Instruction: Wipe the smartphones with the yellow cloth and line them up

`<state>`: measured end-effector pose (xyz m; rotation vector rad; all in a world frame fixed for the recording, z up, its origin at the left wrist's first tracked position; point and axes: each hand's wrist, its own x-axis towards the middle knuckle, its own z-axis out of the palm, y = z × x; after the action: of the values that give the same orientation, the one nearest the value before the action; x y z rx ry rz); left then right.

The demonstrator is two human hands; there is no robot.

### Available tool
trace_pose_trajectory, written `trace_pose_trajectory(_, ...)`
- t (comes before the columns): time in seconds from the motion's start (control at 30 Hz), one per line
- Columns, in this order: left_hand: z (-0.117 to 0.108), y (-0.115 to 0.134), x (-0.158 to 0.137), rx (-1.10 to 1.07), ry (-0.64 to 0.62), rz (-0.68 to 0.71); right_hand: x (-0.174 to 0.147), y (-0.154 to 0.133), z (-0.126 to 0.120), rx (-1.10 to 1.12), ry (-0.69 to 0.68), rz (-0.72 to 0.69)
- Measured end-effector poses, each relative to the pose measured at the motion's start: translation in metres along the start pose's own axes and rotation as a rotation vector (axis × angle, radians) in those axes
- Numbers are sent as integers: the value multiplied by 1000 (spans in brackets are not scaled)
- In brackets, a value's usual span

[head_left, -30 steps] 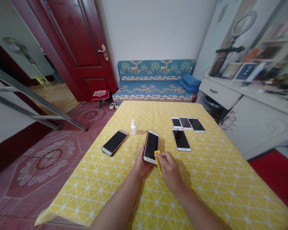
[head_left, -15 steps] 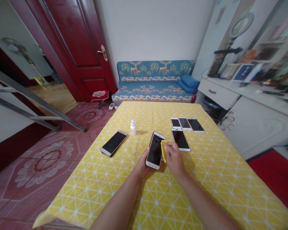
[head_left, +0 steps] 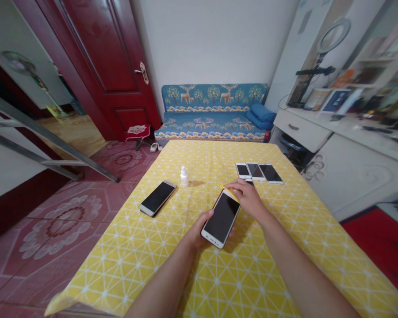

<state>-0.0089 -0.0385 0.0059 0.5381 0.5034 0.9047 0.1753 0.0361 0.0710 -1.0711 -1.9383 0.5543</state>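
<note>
- White-framed, black-screened smartphone in a dark red case [head_left: 221,218]: tilted over the yellow, white-lined tablecloth [head_left: 215,282]; clock positions run from it, 12 pointing away from the person.
- Left hand [head_left: 197,230]: grips the phone's lower left, fingers mostly hidden beneath.
- Right hand [head_left: 249,198]: pinches a small yellow cloth [head_left: 231,192] at the phone's top edge, 1 o'clock; fingers cover part of it.
- Dark blue rectangular panel [head_left: 335,100], far off between 1 and 2 o'clock: white lettering, too blurred to read.
- White plastic bottle [head_left: 184,177], between 10 and 11: any print too small.
- White-edged second smartphone [head_left: 250,181], 1 o'clock: mostly hidden behind the right hand.
</note>
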Motion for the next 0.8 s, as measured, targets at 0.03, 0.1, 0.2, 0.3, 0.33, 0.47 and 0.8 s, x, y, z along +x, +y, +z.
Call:
trace_pose_trajectory(0.03,-1,0,0,-30,38,-3,-2,3,-2,42,-8,35)
trace_pose_trajectory(0.1,-3,2,2,-51,161,66,-7,7,-4,139,-11,101)
trace_pose_trajectory(0.2,-4,5,3,-27,272,151,-17,5,1,280,65,152)
trace_pose_trajectory(0.3,-1,7,2,-13,279,123,-26,-3,11,326,262,170)
trace_pose_trajectory(0.33,0,7,1,-12,287,120,-28,-6,15,307,325,166)
trace_pose_trajectory(0.47,2,6,0,8,283,126,-37,-18,29,146,470,82)
trace_pose_trajectory(0.8,-2,5,6,-77,248,211,-79,-64,70,130,368,-213)
